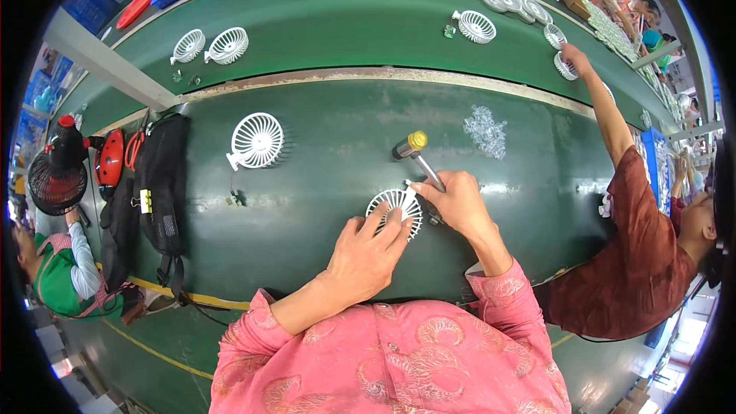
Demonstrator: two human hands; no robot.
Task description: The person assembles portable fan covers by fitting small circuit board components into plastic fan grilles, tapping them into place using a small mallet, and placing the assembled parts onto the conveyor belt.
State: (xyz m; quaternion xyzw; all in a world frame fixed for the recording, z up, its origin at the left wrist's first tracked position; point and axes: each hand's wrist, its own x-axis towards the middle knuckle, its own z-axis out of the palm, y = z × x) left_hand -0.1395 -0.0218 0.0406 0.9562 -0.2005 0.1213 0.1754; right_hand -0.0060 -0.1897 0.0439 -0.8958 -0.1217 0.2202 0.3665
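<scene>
A white round fan housing (pixel 381 201) with radial slats lies on the green worktable in front of me. The fingers of my left hand (pixel 366 251) press down on it and hold it against the table. In my right hand (pixel 460 203) is a small hammer (pixel 418 157) with a yellow face, its head pointing up and away from me. The thumb and fingertips of that hand are close to a narrow white part (pixel 409 198) at the housing's upper right edge; whether they grip it I cannot tell. Something small and dark lies partly hidden under my right wrist.
Another fan housing (pixel 257 140) lies left, a small circuit board (pixel 234 198) wired to it. Clear plastic pieces (pixel 484 132) are heaped at right. More housings (pixel 228 46) sit on the green belt (pixel 330 23). A black bag (pixel 162 184) lies left; a co-worker's arm (pixel 609 111) reaches over at right.
</scene>
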